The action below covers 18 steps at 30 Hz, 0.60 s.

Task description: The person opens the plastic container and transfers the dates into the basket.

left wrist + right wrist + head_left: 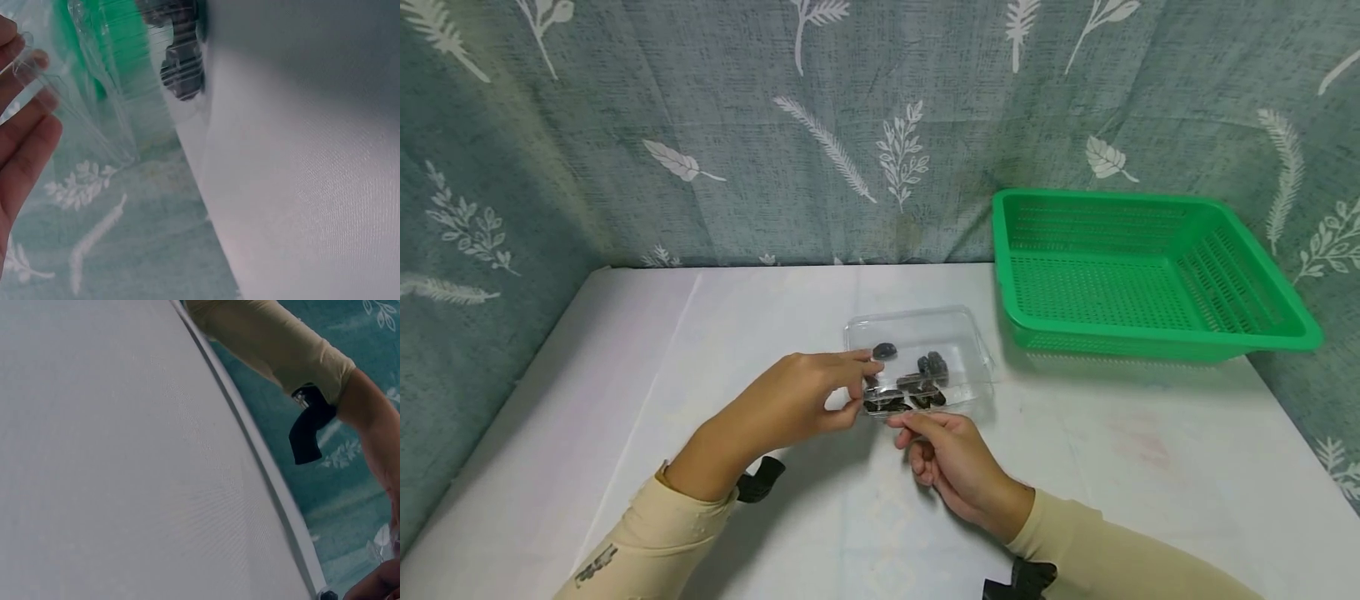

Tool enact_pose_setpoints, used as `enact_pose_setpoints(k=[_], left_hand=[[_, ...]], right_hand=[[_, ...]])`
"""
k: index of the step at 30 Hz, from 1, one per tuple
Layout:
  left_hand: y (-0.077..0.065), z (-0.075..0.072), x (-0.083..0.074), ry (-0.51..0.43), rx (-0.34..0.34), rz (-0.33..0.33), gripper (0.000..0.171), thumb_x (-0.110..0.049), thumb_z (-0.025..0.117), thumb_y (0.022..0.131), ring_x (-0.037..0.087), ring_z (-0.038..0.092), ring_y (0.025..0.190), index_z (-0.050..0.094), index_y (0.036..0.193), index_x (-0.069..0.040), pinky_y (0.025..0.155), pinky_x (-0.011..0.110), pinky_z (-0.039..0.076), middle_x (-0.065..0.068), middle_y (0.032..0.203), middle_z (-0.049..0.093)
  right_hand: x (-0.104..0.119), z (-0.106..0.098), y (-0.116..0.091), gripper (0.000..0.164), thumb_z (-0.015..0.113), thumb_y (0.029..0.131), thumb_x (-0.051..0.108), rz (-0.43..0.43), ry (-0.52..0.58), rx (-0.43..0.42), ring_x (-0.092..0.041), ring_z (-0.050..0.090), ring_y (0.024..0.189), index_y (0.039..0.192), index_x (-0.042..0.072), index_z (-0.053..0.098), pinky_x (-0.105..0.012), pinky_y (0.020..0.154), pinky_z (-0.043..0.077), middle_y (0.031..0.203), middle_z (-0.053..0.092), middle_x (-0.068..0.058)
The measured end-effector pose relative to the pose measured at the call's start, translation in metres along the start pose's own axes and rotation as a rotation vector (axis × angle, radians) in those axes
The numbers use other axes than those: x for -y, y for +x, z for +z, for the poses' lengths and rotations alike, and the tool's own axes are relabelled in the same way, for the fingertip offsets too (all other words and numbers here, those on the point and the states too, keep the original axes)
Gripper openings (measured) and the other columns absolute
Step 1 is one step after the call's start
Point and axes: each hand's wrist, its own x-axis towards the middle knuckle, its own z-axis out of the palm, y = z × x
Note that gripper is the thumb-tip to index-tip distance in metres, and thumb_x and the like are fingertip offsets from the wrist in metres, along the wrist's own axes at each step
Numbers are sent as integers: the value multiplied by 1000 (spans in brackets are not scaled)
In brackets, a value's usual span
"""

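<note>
A clear plastic box (pixel 958 337) with a thin see-through rim sits at mid-table, holding several dark, glossy, oblong pieces (pixel 932 367). At its left side, my left hand (pixel 808 392) pinches the plastic edge between thumb and fingers. The left wrist view shows those fingers (pixel 31 150) around a clear, folded edge, with the dark pieces (pixel 184 65) behind the ribbed wall. My right hand (pixel 955 462) is at the box's front edge, thumb and index finger pinching the rim, other fingers curled below. Only a little of that hand (pixel 375 584) shows in the right wrist view.
A green plastic basket (pixel 1150 329) stands at the back right, beyond the box. White cloth covers the table (pixel 1075 500). Grey-green leaf-patterned fabric (pixel 722 108) hangs along the back and sides. Black straps (pixel 762 479) hang at both wrists.
</note>
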Motion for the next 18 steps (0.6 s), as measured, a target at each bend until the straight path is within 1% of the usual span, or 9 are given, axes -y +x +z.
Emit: enact_pose_setpoints(k=[1,3,5,7,8,10,13,17,18], left_hand=[[0,0,0,-2,-18,7,22,-4,68,85,18,62,125,58,74,-20,52,18,33,0,126,70],[0,0,1,-1,-61,23,18,-7,69,86,18,63,125,59,77,-19,57,20,41,1,127,70],[-1,-1,3,-3,-118,36,15,-9,70,86,20,64,123,59,80,-18,69,25,53,2,127,70],[0,-3,4,-15,-189,34,14,-9,70,86,21,65,120,60,82,-17,81,32,57,3,125,70],[0,-4,5,-21,-226,27,13,-9,71,86,21,66,118,60,83,-17,87,36,58,3,123,71],[2,-5,7,-41,-295,-1,13,-8,71,87,21,68,114,61,85,-16,93,40,57,3,120,72],[6,-6,9,-99,-380,-59,10,-7,70,90,21,69,111,63,88,-13,94,40,56,4,116,73],[14,-5,14,-198,-482,-150,1,-8,66,95,22,69,109,65,96,-8,95,39,54,7,114,74],[16,-4,16,-222,-505,-173,2,-8,65,96,22,69,108,66,98,-7,96,38,54,7,113,74]], right_hand=[[0,0,0,36,55,102,21,5,0,4,-2,45,49,121,-8,65,-15,43,37,78,62,4],[-1,1,-2,37,56,102,22,21,4,9,-2,44,49,122,-8,65,-15,43,36,78,62,4],[-2,2,-3,38,57,101,22,32,4,17,-2,43,49,123,-8,64,-14,43,36,78,62,4],[-3,3,-4,39,58,101,22,33,5,25,-2,43,49,124,-8,64,-14,43,35,78,62,4],[-3,3,-4,40,59,100,23,31,6,28,-2,43,49,125,-9,63,-14,44,35,78,63,4],[-4,4,-5,41,60,100,24,26,7,33,-1,43,49,125,-9,63,-14,43,35,78,63,4],[-4,5,-6,42,60,100,24,27,6,41,-1,44,48,126,-9,62,-13,43,36,78,62,5],[-6,7,-8,44,60,100,25,33,9,56,0,44,48,129,-8,61,-13,43,35,78,61,5],[-6,8,-8,45,60,100,26,32,11,60,0,44,48,129,-8,61,-13,43,35,78,61,5]])
